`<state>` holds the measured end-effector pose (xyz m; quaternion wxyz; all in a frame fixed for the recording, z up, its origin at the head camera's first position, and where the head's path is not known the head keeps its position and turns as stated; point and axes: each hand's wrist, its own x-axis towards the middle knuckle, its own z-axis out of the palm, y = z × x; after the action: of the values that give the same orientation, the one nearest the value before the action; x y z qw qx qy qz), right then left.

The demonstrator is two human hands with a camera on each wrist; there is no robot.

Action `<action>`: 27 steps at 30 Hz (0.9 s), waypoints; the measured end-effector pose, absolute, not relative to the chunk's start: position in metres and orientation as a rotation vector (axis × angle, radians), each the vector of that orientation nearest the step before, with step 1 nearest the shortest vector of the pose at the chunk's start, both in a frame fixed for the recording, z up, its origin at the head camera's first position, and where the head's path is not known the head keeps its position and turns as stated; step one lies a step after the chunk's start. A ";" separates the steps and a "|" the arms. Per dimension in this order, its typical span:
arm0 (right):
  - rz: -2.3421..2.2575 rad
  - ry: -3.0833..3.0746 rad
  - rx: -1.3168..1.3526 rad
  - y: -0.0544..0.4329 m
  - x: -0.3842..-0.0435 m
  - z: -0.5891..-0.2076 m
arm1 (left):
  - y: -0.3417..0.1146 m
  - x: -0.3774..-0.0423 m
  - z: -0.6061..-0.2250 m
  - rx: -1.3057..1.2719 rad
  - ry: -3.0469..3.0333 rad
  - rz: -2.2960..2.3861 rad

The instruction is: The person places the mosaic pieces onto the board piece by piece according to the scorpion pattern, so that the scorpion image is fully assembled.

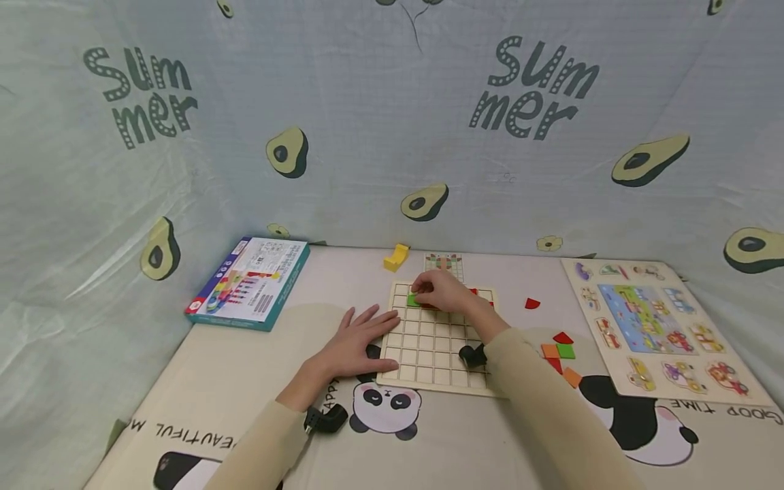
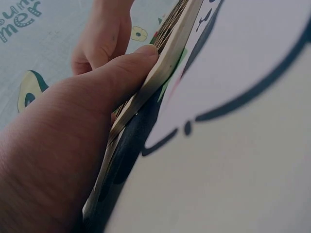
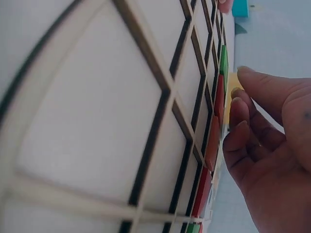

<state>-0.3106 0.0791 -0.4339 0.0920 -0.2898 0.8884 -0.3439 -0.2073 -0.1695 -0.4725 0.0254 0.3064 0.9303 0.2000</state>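
A wooden grid board lies before me. My left hand rests at its left edge, fingers spread; in the left wrist view its thumb lies along the board's rim. Over the far rows is my right hand, its fingers loosely curled and thumb tip apart from the index fingertip, with nothing visible between them. Close by its fingertips a green tile sits in the board. The right wrist view shows a red tile, an orange-brown tile and another red tile along that row.
Behind the board lies a patterned card, with a yellow block to its left. Loose red, orange and green pieces lie right of the board. A picture puzzle board is far right, a boxed set far left.
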 end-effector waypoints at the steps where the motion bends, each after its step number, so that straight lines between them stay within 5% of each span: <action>1: -1.030 2.642 -0.853 0.082 -0.310 -0.433 | -0.169 -0.208 -0.473 0.949 2.878 0.613; 27: -1.125 2.738 -0.658 0.220 -0.232 -0.412 | -0.166 -0.208 -0.474 0.930 2.880 0.649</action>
<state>-0.2320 0.2200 -0.4118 0.0545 -0.2166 0.9016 -0.3705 -0.2076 -0.1658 -0.4738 0.0232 0.3004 0.9302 0.2096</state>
